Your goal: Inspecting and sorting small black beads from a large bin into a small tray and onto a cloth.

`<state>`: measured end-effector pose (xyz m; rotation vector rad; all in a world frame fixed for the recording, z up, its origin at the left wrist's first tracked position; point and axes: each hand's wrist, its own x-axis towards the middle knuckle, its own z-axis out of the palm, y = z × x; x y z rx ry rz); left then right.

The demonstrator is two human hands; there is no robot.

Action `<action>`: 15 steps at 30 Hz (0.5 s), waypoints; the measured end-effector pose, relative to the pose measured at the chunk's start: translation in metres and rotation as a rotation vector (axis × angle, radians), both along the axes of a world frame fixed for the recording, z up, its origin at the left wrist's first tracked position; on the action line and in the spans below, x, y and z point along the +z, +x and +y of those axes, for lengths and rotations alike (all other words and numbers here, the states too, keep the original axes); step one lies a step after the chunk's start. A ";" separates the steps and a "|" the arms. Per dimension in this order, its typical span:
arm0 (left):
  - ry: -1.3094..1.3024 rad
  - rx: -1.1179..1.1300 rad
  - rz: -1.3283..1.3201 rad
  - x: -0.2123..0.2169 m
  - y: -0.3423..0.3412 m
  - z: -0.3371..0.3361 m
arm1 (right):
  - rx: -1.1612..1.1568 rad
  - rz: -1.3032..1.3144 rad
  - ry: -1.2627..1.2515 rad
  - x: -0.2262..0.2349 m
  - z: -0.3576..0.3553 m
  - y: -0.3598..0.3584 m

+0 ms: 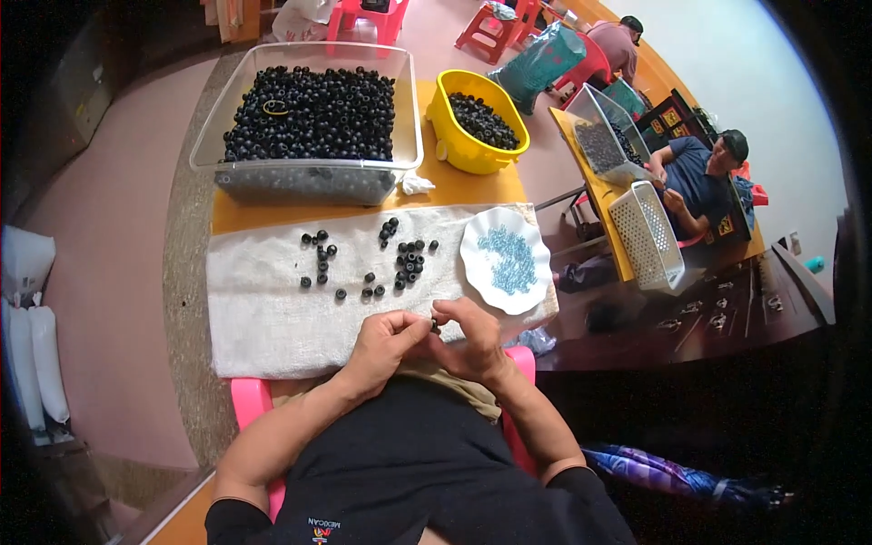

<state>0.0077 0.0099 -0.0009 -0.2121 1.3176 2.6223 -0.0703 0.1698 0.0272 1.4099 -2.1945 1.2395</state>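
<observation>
Pinching a small black bead between them, the left hand and the right hand meet at the near edge of the table, just above the person's lap. The fingertips of both hands close on the bead from either side; the remaining fingers are curled inward. Both forearms enter from the lower edge, over a dark shirt. A pink stool shows on either side of the lap.

Directly beyond the hands lies a white towel, spread flat across the yellow table. Loose black beads are scattered on the far half of the towel, some in a tight cluster, others apart. At the right end of the towel rests a white plate with a wavy rim, holding a heap of small light-blue pieces.

Farther back stands a clear rectangular tub filled with black beads. To its right sits a yellow tub, also holding black beads.

Well apart, at the upper right, two other people are seated at a second table with a clear bin and a white basket.
</observation>
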 end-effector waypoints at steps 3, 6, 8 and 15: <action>-0.003 -0.007 -0.005 0.003 -0.002 -0.001 | -0.013 -0.038 0.004 0.003 -0.001 0.001; 0.015 0.001 -0.011 -0.005 -0.004 -0.001 | 0.001 -0.023 0.082 0.008 -0.003 -0.001; 0.041 -0.007 -0.023 0.007 -0.006 -0.006 | 0.006 -0.026 0.084 0.014 -0.004 -0.009; -0.082 -0.014 0.056 -0.003 -0.010 -0.006 | -0.171 0.064 0.088 0.049 -0.009 -0.085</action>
